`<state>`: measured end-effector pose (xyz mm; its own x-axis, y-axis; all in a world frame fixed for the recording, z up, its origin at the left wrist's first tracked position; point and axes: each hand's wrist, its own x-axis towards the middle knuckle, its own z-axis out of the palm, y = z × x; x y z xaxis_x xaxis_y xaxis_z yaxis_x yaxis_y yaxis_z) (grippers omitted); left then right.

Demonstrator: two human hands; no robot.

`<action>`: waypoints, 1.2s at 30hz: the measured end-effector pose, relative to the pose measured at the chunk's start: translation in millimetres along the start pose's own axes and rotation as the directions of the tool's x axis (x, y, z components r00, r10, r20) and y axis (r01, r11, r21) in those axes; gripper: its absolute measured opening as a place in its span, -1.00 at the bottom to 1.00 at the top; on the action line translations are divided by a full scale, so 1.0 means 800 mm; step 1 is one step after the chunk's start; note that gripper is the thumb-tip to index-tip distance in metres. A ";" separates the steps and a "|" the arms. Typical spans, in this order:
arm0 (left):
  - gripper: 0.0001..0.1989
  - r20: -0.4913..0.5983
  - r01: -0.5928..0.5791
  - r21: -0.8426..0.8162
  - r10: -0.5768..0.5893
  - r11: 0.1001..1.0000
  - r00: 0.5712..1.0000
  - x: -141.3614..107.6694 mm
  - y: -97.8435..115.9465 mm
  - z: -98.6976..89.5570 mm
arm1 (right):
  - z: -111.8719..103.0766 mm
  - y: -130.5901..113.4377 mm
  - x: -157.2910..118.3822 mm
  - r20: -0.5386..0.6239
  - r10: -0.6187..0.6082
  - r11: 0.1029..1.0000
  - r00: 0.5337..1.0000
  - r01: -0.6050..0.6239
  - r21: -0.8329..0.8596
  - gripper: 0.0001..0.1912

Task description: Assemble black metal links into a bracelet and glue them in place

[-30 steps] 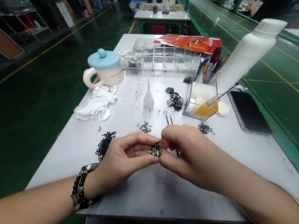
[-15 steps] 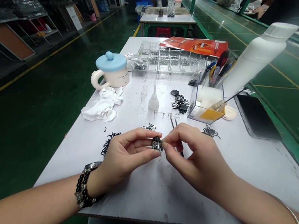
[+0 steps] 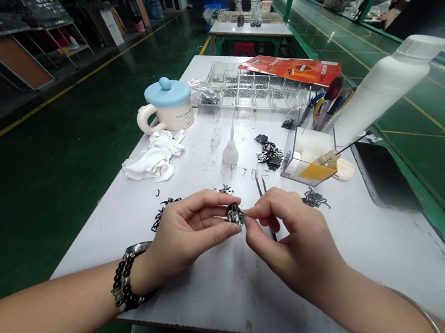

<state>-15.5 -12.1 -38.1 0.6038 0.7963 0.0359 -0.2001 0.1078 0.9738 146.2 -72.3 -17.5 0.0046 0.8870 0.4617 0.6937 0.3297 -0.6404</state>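
Note:
Between the thumb and fingers of my left hand (image 3: 194,223) is a small shiny black metal part (image 3: 235,214), raised above the table. My right hand (image 3: 296,231) is closed in a pinch at the part's right edge; whatever lies between its fingertips is too small to make out. Dark tweezers (image 3: 261,183) run behind the right fingers, and I cannot tell whether they are held or lie on the table. Beyond the left fingertips is a small pile of shiny pieces (image 3: 225,189). Black hook-like pieces (image 3: 162,216) are heaped beside the left hand, with more black strips (image 3: 315,198) past the right.
A white dropper bottle (image 3: 230,152) stands mid-table near several black parts (image 3: 269,153). Farther back is a clear compartment tray (image 3: 251,98). A lidded mug (image 3: 172,113) and white cloth (image 3: 153,157) are left; a clear tool box (image 3: 307,172), white bottle (image 3: 384,89) and phone (image 3: 387,177) are right.
My right fingertips have shifted slightly right and parted a little at the edge of the black part. The left hand keeps its hold; the whole view has moved a touch.

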 end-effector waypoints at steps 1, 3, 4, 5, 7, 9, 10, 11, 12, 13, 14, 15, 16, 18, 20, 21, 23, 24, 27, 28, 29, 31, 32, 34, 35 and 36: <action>-0.70 -0.007 -0.004 0.012 0.004 1.000 1.000 0.000 0.000 0.000 | 0.000 -0.001 0.000 0.002 -0.001 1.000 1.000 0.001 -0.010 -0.86; -0.70 -0.018 -0.009 0.033 0.010 0.999 1.000 0.000 0.001 0.002 | 0.000 -0.001 -0.001 0.011 -0.001 1.000 1.000 0.001 -0.024 -0.85; -0.70 -0.022 -0.011 0.042 0.012 0.999 1.000 0.000 0.002 0.002 | -0.001 -0.001 -0.001 0.016 -0.001 1.000 1.000 0.001 -0.030 -0.85; -0.70 -0.026 -0.013 0.050 0.014 0.999 1.000 -0.001 0.002 0.003 | -0.001 -0.002 -0.001 0.021 -0.003 0.999 1.000 0.004 -0.038 -0.84; -0.69 -0.035 -0.015 0.067 0.018 0.998 0.999 -0.001 0.002 0.003 | -0.001 -0.002 -0.002 0.031 -0.009 0.998 0.999 0.011 -0.056 -0.83; -0.70 -0.040 -0.020 0.084 0.023 0.996 0.999 0.000 0.002 0.004 | -0.002 -0.002 -0.002 0.045 -0.016 0.998 0.999 0.019 -0.068 -0.82; -0.70 -0.040 -0.022 0.095 0.025 0.995 0.999 0.000 0.002 0.004 | -0.003 -0.002 -0.001 0.053 -0.018 0.997 0.998 0.022 -0.072 -0.82; -0.70 -0.037 -0.028 0.107 0.032 0.994 0.999 0.000 0.001 0.004 | -0.003 -0.002 -0.001 0.063 -0.017 0.997 0.998 0.022 -0.080 -0.82; -0.69 -0.032 -0.035 0.120 0.039 0.992 0.999 0.001 0.001 0.004 | -0.004 -0.002 0.000 0.077 -0.014 0.996 0.997 0.021 -0.091 -0.82; -0.69 -0.026 -0.042 0.133 0.046 0.990 0.999 0.001 0.000 0.004 | -0.005 -0.002 0.000 0.097 -0.008 0.994 0.995 0.019 -0.107 -0.83; -0.69 -0.020 -0.051 0.147 0.054 0.988 0.998 0.001 -0.001 0.004 | -0.006 -0.003 0.001 0.115 0.002 0.992 0.993 0.013 -0.125 -0.84; -0.69 -0.015 -0.058 0.162 0.061 0.985 0.998 0.001 -0.001 0.003 | -0.008 -0.003 0.001 0.136 0.009 0.990 0.991 0.010 -0.141 -0.85; -0.69 -0.009 -0.066 0.175 0.069 0.982 0.998 0.001 -0.002 0.003 | -0.009 -0.004 0.002 0.158 0.011 0.988 0.987 0.013 -0.152 -0.86; -0.68 0.007 -0.090 0.199 0.091 0.976 0.996 0.001 -0.003 0.002 | -0.012 -0.005 0.003 0.200 -0.005 0.987 0.980 0.038 -0.158 -0.86; -0.66 0.032 -0.123 0.217 0.119 0.968 0.992 0.001 -0.003 0.001 | -0.014 -0.005 0.004 0.236 -0.037 0.985 0.971 0.075 -0.155 -0.86; -0.65 0.044 -0.136 0.221 0.129 0.966 0.991 0.001 -0.003 0.001 | -0.015 -0.005 0.004 0.245 -0.047 0.985 0.968 0.086 -0.148 -0.86; -0.65 0.052 -0.145 0.212 0.137 0.966 0.989 0.001 -0.002 0.001 | -0.016 -0.004 0.006 0.237 -0.034 0.993 0.971 0.059 -0.102 -0.87; -0.66 0.050 -0.139 0.200 0.132 0.970 0.990 0.001 -0.001 0.001 | -0.017 -0.003 0.007 0.230 -0.004 0.999 0.973 0.016 -0.051 -0.87; -0.67 0.037 -0.108 0.150 0.103 0.983 0.994 0.002 0.001 0.002 | -0.020 -0.001 0.012 0.265 0.155 0.967 0.952 -0.200 0.156 -0.88; -0.68 0.035 -0.099 0.135 0.095 0.986 0.995 0.003 0.002 0.002 | -0.022 0.000 0.013 0.298 0.203 0.938 0.933 -0.273 0.215 -0.88; -0.68 0.033 -0.092 0.123 0.089 0.988 0.995 0.003 0.002 0.002 | -0.023 0.001 0.015 0.332 0.237 0.907 0.913 -0.331 0.261 -0.89; -0.68 0.030 -0.088 0.106 0.085 0.990 0.996 0.004 0.001 0.001 | -0.025 0.003 0.016 0.386 0.274 0.852 0.881 -0.408 0.327 -0.89; -0.67 0.031 -0.087 0.098 0.085 0.991 0.996 0.004 0.001 0.001 | -0.026 0.004 0.017 0.406 0.279 0.832 0.870 -0.430 0.351 -0.90; -0.66 0.033 -0.086 0.080 0.083 0.993 0.996 0.005 0.000 0.000 | -0.027 0.006 0.018 0.437 0.279 0.804 0.855 -0.457 0.381 -0.91; -0.66 0.034 -0.084 0.071 0.082 0.994 0.996 0.005 0.000 -0.001 | -0.027 0.008 0.018 0.447 0.276 0.795 0.851 -0.463 0.392 -0.91; -0.66 0.034 -0.081 0.064 0.079 0.995 0.996 0.005 0.000 -0.001 | -0.027 0.009 0.018 0.453 0.270 0.788 0.850 -0.465 0.404 -0.92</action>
<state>-13.8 -8.8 -38.1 0.6122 0.7815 0.1205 -0.1983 0.0042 0.9801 166.9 -63.7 -2.4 -0.1351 0.9891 -0.0586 0.2535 -0.0227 -0.9671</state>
